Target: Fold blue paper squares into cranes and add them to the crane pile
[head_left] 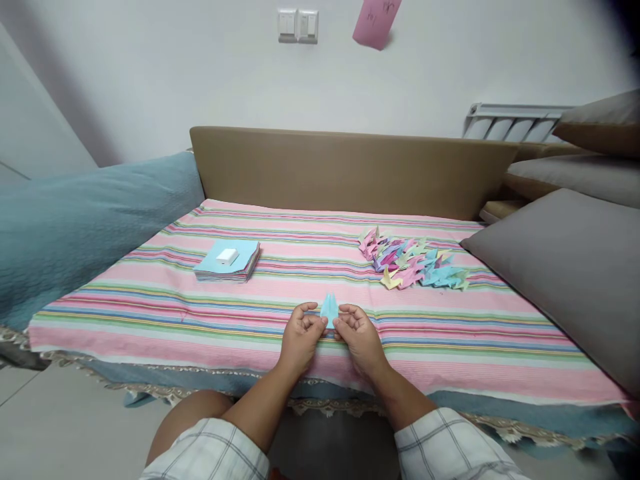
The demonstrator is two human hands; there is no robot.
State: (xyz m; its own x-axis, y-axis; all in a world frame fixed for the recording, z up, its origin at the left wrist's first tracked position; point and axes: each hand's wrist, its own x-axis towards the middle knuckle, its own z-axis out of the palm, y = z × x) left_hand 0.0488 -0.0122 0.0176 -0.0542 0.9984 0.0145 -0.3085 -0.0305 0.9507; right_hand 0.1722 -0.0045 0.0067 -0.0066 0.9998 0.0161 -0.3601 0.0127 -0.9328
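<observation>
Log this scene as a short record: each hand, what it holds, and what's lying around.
Left hand: pinching one side of the light-blue folded paper
Right hand: pinching its other side
Surface: striped cloth
Left of hands: paper stack, small white object on top
Right of hands: multicoloured pile of folded paper pieces
Far right: grey cushion
Wall: pink note, writing unreadable

On the cloth (310, 233), a paper stack (247, 252) with a block (227, 256) on top lies left, and a heap of folded papers (410, 261) lies right. Nearer the front edge, between these two, a folded sheet (329, 309) sits between the left hand (300, 338) and right hand (361, 335). Behind rises the backrest (345, 173), armrest (100, 217) to its left, cushion (565, 260) to the right.
</observation>
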